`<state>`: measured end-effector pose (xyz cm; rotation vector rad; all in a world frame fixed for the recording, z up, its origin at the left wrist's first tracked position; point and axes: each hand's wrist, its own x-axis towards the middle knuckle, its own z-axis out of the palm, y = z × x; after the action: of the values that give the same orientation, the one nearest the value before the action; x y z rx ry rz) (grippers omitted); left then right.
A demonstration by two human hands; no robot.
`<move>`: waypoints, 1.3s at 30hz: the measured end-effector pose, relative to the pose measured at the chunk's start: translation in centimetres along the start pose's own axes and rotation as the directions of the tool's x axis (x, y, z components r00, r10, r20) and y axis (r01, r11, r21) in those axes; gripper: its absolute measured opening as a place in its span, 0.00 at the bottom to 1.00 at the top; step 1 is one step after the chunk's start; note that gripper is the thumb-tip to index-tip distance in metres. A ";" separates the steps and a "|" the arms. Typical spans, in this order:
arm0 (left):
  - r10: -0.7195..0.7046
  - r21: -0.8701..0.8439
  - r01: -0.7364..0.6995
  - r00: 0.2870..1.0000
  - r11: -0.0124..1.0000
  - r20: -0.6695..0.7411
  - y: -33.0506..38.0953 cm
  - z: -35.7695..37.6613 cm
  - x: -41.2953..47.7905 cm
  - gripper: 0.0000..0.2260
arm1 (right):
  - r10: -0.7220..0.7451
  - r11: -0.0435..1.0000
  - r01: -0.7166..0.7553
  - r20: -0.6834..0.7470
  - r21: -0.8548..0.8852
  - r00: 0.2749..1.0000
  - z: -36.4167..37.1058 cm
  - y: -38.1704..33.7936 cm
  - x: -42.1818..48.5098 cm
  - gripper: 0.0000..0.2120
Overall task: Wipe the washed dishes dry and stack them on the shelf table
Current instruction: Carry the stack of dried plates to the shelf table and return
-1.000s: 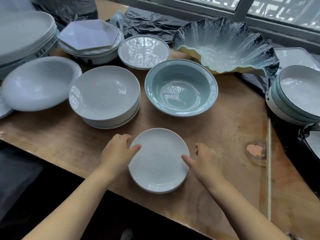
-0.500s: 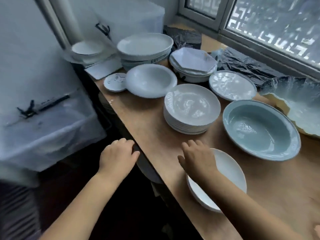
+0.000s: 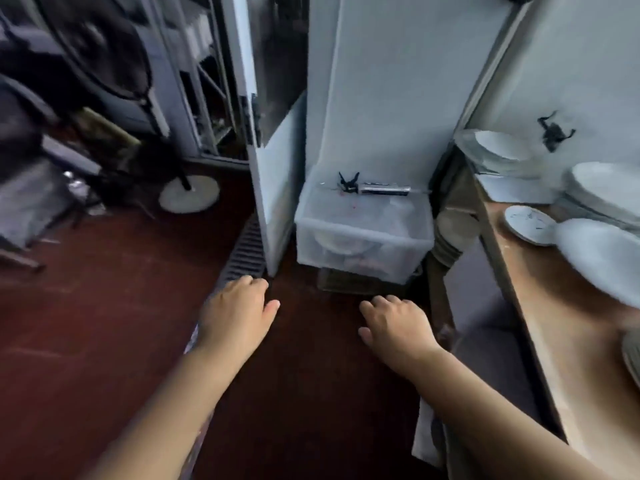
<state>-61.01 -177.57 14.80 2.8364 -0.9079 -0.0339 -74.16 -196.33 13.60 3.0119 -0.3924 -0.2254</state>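
The dishes lie at the right edge of the view, on the wooden desk (image 3: pixel 561 327). A white bowl (image 3: pixel 602 261) is nearest, a small plate (image 3: pixel 530 225) sits just beside its far rim, and 2 stacks of plates (image 3: pixel 502 150) stand behind them against the wall. Neither hand is near any of them. The left hand (image 3: pixel 239 310) and the right hand (image 3: pixel 394 323) both hang palm down over the dark red floor (image 3: pixel 104 323), fingers loosely curled and holding nothing.

With no dish and no cloth in either hand, this looks like a gap between dishes, probably a trip to fetch the next washed piece or a cloth. The next move calls for finding one, gripping it by the rim with 1 hand and wiping with the other.

Much is unclear. The desk and its dishes are cut off by the frame, and the left side is smeared by blur. A clear plastic box (image 3: pixel 363 237) ahead holds something pale and round, possibly a plate. A pale patch (image 3: pixel 427 441) under the right forearm may be a cloth.
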 end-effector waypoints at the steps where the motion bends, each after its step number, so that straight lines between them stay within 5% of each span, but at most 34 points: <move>1: -0.029 0.007 0.029 1.000 1.000 -0.001 -2.2 -0.6 -0.3 0.16 | -0.036 0.999 0.036 -0.005 -0.010 0.999 -0.5 -2.0 1.1 0.14; 8: -0.402 0.060 0.408 0.911 0.911 -0.091 -23.9 -6.5 -6.1 0.17 | -0.367 0.930 0.367 -0.014 -0.010 0.930 -4.2 -23.8 12.7 0.15; 18: -0.719 0.001 0.730 0.673 0.684 -0.174 -41.2 -8.9 -9.9 0.19 | -0.679 0.728 0.674 0.007 -0.129 0.735 -8.0 -45.1 25.1 0.14; 31: -0.906 -0.049 0.929 0.343 0.366 -0.249 -62.8 -13.0 -2.4 0.18 | -0.897 0.427 0.882 0.029 -0.201 0.441 -14.1 -67.5 45.5 0.13; 39: -0.954 -0.105 0.965 0.214 0.239 -0.212 -75.9 -13.5 -1.4 0.18 | -0.934 0.354 0.920 -0.006 -0.171 0.358 -16.1 -81.4 53.0 0.09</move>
<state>-17.56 -113.87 15.82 2.7996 1.0768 0.1773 -0.84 -130.68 13.07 2.6565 1.3800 -0.1391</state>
